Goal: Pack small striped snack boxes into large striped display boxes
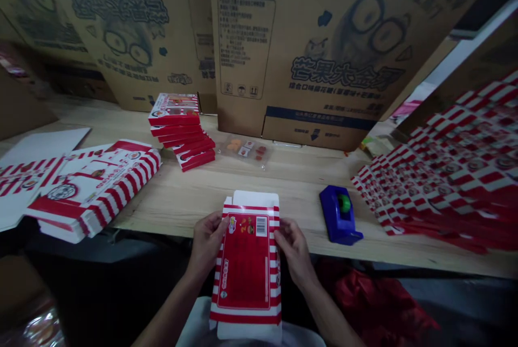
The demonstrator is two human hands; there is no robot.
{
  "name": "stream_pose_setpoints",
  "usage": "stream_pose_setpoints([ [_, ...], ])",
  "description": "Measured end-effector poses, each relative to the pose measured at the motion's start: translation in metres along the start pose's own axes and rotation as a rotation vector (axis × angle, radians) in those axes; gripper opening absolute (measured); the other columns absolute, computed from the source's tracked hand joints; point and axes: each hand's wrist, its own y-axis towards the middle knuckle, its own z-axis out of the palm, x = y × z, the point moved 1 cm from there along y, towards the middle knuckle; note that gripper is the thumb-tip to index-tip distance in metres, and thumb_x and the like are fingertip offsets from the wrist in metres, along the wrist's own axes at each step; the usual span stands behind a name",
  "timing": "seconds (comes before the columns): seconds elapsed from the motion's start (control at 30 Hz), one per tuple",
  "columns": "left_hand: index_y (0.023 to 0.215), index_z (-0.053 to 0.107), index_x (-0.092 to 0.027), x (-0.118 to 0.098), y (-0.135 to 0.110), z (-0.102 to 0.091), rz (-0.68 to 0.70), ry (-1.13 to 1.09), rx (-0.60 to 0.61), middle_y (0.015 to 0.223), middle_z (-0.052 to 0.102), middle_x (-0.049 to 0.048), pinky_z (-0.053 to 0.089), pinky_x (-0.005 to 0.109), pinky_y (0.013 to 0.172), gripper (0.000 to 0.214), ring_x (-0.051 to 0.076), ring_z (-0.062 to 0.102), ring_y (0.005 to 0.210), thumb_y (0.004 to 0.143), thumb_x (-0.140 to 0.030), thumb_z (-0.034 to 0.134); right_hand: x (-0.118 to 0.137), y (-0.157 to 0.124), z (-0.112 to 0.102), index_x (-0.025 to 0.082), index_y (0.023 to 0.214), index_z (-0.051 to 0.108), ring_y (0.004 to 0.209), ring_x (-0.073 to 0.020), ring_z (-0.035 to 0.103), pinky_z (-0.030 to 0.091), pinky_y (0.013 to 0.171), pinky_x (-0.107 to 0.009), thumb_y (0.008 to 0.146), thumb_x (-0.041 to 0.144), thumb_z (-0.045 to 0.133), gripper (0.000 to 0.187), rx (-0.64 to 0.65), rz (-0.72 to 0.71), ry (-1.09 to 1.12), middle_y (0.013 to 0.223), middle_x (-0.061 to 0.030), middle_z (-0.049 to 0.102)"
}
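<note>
A flat red-and-white striped carton (246, 266) is held upright over my lap, its printed red panel and barcode facing me. My left hand (207, 244) grips its left edge with fingers curled round it. My right hand (294, 250) grips the right edge the same way. The carton's white top flap reaches the front edge of the wooden table (283, 185).
A blue tape dispenser (340, 215) sits right of my hands. Flat striped cartons lie in a fanned pile at right (449, 174) and a stack at left (93, 185). Several folded boxes (180, 128) and a clear sachet (245, 150) lie behind. Big cardboard boxes (324, 39) line the back.
</note>
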Motion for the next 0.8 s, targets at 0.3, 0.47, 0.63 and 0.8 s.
stream_pose_setpoints([
  [0.3, 0.130, 0.056, -0.020, 0.001, -0.017, -0.005, -0.053, 0.057, 0.192, 0.111, 0.072, 0.0077, 0.053, 0.033, 0.086, 0.055, 0.021, 0.068, 0.094, 0.080, -0.038, 0.071, 0.012, 0.016, -0.020, 0.022, 0.107, 0.073, 0.081, -0.0161, 0.060, 0.051, 0.073, -0.028, 0.075, 0.037, 0.075, 0.036, 0.082, -0.119, -0.280, 0.093, -0.0032, 0.067],
  [0.47, 0.093, 0.070, -0.016, 0.005, -0.007, 0.001, -0.073, 0.098, 0.147, 0.079, 0.072, 0.0035, 0.051, 0.028, 0.070, 0.031, 0.018, 0.065, 0.074, 0.076, -0.042, 0.072, 0.006, 0.016, -0.025, 0.020, 0.081, 0.077, 0.094, -0.0206, 0.061, 0.050, 0.081, -0.031, 0.077, 0.038, 0.072, 0.019, 0.060, -0.217, -0.354, 0.100, -0.0067, 0.065],
  [0.63, 0.070, 0.064, -0.014, 0.003, 0.007, 0.004, -0.040, 0.077, 0.029, 0.069, 0.064, -0.0001, 0.045, 0.022, 0.060, 0.025, 0.012, 0.057, 0.062, 0.064, -0.031, 0.080, 0.005, 0.020, -0.024, 0.025, 0.102, 0.067, 0.072, -0.0143, 0.059, 0.050, 0.069, -0.026, 0.070, 0.031, 0.079, 0.034, 0.045, -0.120, -0.220, 0.077, 0.0025, 0.060],
  [0.8, 0.096, 0.070, -0.015, -0.002, 0.012, -0.004, -0.077, 0.127, 0.220, 0.071, 0.062, 0.0000, 0.046, 0.024, 0.064, 0.036, 0.013, 0.058, 0.066, 0.065, -0.032, 0.079, 0.006, 0.022, -0.028, 0.023, 0.101, 0.072, 0.078, -0.0161, 0.061, 0.050, 0.074, -0.028, 0.074, 0.033, 0.075, 0.028, 0.217, -0.007, -0.245, 0.082, 0.0000, 0.063],
])
